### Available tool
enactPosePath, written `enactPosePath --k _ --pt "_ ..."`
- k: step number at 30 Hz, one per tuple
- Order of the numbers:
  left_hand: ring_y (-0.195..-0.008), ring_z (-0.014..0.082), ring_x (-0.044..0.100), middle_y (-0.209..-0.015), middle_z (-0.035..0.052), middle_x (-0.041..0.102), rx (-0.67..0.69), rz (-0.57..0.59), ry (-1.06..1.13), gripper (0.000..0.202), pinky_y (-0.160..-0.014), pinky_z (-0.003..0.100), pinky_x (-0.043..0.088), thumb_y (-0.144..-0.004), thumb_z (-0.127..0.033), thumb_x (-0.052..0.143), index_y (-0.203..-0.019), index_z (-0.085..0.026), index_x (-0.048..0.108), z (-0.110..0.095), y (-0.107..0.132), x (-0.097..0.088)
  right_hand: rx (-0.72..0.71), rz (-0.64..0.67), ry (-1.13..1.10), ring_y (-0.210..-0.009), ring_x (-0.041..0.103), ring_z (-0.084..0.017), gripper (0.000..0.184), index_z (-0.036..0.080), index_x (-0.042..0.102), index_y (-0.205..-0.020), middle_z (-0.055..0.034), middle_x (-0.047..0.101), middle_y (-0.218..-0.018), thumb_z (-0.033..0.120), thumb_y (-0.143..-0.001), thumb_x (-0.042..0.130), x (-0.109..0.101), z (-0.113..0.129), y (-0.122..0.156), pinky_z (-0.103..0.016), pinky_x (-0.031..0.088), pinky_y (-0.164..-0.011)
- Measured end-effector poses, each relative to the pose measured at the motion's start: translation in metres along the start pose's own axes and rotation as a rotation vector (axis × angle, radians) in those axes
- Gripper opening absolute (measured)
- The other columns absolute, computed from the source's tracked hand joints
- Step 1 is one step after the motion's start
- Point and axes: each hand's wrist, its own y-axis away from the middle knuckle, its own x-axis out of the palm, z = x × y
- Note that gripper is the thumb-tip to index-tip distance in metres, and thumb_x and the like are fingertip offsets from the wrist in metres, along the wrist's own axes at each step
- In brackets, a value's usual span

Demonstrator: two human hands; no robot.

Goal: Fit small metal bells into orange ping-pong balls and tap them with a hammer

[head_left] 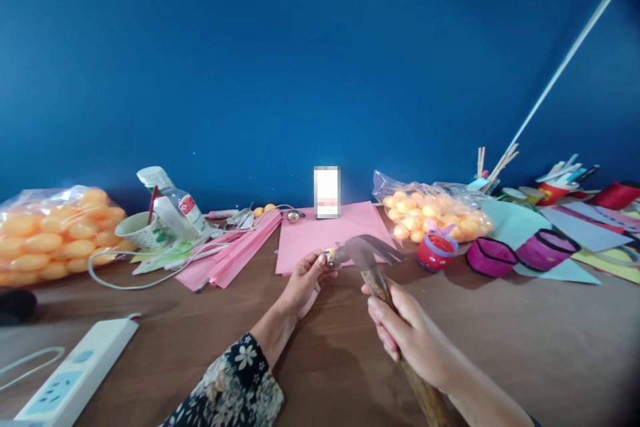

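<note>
My right hand (400, 320) is wrapped round the wooden handle of a claw hammer (379, 283). The hammer's metal head is slightly blurred, its claw pointing right and its striking face at the small item in my other hand. Between the fingertips of my left hand (309, 280) is a small shiny gold bell (331, 257), partly hidden by the fingers and close against the hammer face. Whether the two touch, I cannot tell. Behind both hands lies a pink sheet of paper (305, 240), with another shiny metal bell (293, 215) at its back left corner.
Bags of orange balls (50, 233) stand left and right. At the left are a tilted plastic bottle (183, 203), a cup (135, 230), pink paper strips (245, 247) and a power strip (80, 367). Rightward stand a red cup (436, 257) and purple fabric rings (493, 259). A blue wall rises behind.
</note>
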Motion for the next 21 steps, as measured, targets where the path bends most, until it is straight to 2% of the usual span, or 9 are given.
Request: enactPosePath --k 3,6,9,14,18,21 --pt "-0.077 0.0123 0.06 -0.089 0.0073 0.066 0.003 -0.026 0.012 0.029 -0.067 0.021 0.045 -0.076 -0.03 0.06 -0.101 -0.015 0.061 0.001 -0.0006 -0.0008 -0.015 -0.014 -0.012 -0.04 0.035 -0.005 0.028 0.02 0.042 -0.103 0.0088 0.036 -0.055 0.044 -0.087 0.04 -0.0009 0.0029 0.0015 -0.017 0.032 -0.036" --pt "-0.08 0.0127 0.061 -0.097 0.0067 0.065 -0.01 -0.032 0.036 0.032 -0.07 0.022 0.045 -0.076 -0.028 0.061 -0.106 -0.018 0.06 0.001 -0.0009 0.0004 0.003 -0.005 -0.001 -0.04 0.034 -0.005 0.028 0.02 0.041 -0.103 0.0089 0.036 -0.055 0.043 -0.087 0.04 -0.0002 0.0014 0.0015 -0.016 0.032 -0.036" --pt "-0.083 0.0133 0.061 -0.099 0.0067 0.065 -0.018 -0.019 0.042 0.03 -0.076 0.024 0.045 -0.076 -0.026 0.061 -0.104 -0.017 0.061 -0.0005 -0.0003 0.0028 0.017 0.013 0.004 -0.039 0.034 -0.004 0.027 0.02 0.042 -0.1 0.0079 0.038 -0.06 0.043 -0.086 0.042 0.0011 -0.001 0.0007 -0.016 0.03 -0.035" --pt "-0.084 0.0135 0.061 -0.098 0.0069 0.066 0.013 0.008 0.029 0.033 -0.077 0.024 0.043 -0.072 -0.022 0.066 -0.104 -0.016 0.062 -0.0016 0.0007 0.0039 -0.002 0.0 0.01 -0.039 0.035 -0.005 0.028 0.02 0.042 -0.102 0.0092 0.035 -0.054 0.044 -0.087 0.039 0.0014 -0.001 0.0021 -0.016 0.032 -0.037" --pt "-0.086 0.0154 0.061 -0.098 0.0088 0.066 -0.004 0.046 0.019 0.032 -0.078 0.025 0.043 -0.074 -0.026 0.064 -0.104 -0.015 0.062 -0.0013 0.001 0.0031 -0.011 0.004 0.006 -0.039 0.033 -0.005 0.028 0.019 0.042 -0.101 0.0086 0.036 -0.056 0.044 -0.087 0.04 0.0022 -0.0019 0.0014 -0.017 0.031 -0.036" --pt "-0.082 0.0147 0.062 -0.097 0.0085 0.066 -0.023 0.027 0.033 0.036 -0.075 0.026 0.045 -0.073 -0.028 0.064 -0.108 -0.017 0.061 -0.001 0.0009 0.0017 -0.006 0.003 -0.002 -0.039 0.034 -0.004 0.029 0.019 0.042 -0.101 0.0076 0.038 -0.06 0.044 -0.086 0.041 0.0027 -0.0001 0.0015 -0.017 0.031 -0.035"
